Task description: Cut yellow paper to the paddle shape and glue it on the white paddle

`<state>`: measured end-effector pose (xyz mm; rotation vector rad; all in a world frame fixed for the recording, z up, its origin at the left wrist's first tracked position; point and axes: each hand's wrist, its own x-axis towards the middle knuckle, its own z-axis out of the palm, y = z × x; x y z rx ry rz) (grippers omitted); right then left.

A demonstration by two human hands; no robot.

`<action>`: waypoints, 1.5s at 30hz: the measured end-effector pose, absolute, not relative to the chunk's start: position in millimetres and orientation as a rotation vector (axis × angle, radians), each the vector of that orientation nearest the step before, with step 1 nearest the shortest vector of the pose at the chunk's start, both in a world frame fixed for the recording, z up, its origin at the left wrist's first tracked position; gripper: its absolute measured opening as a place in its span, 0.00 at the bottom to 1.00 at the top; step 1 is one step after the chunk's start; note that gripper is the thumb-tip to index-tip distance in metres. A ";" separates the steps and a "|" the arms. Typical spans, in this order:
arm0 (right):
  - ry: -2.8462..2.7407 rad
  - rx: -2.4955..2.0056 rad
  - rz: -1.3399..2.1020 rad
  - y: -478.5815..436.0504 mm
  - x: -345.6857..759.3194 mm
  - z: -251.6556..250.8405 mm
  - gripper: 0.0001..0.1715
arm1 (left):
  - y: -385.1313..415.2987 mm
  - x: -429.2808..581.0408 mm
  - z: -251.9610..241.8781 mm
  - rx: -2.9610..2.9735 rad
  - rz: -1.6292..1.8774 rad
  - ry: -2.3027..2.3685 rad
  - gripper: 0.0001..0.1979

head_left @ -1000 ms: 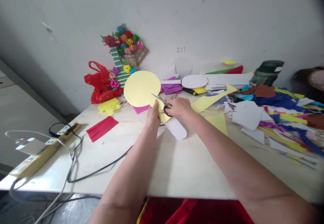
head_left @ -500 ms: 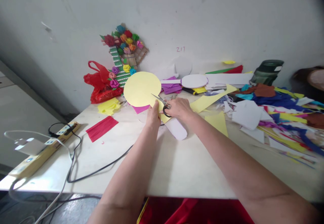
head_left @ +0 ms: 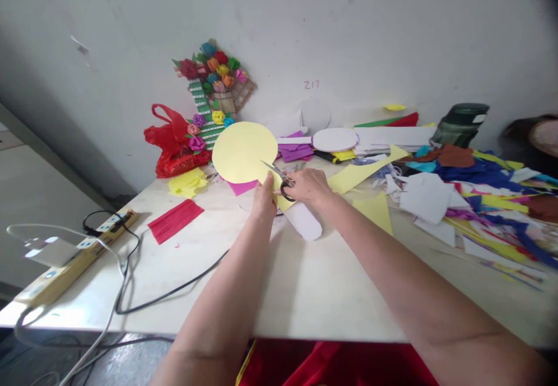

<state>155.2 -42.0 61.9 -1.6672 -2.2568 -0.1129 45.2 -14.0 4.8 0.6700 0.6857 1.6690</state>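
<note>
While my left hand [head_left: 264, 199] pinches the yellow paper [head_left: 244, 152] at its narrow lower part, thumb on top, my right hand [head_left: 310, 187] grips the scissors [head_left: 281, 174]. Right fingers are wrapped at the black handle; blades point up-left over the paper, tips at the waist just below the round part. Can't tell how far apart the blades are. Paper is in front of me, round part toward the wall. A white strip [head_left: 305, 223] with a rounded end sticks out under it, toward my side of the desk [head_left: 340, 293].

Right of my right hand: a curved yellow offcut [head_left: 361, 174] and, nearer me, a second yellow piece [head_left: 375, 211]. Past those, a pile of mixed scraps [head_left: 497, 182], green bottle [head_left: 461, 125] behind. Beyond my hands, a white oval [head_left: 335, 140] lies beside purple sheets [head_left: 296, 150].

Left side: red strip [head_left: 175, 221] flat on the desk, red bag [head_left: 168, 142] farther back by the paper flowers [head_left: 218, 72], power strip [head_left: 65, 279] along the left edge, charger [head_left: 52, 252] plugged in.
</note>
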 end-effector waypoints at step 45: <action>-2.274 -1.601 -0.079 -38.2 162.3 62.9 0.26 | -10.2 40.0 -1.2 0.710 1.603 0.575 0.11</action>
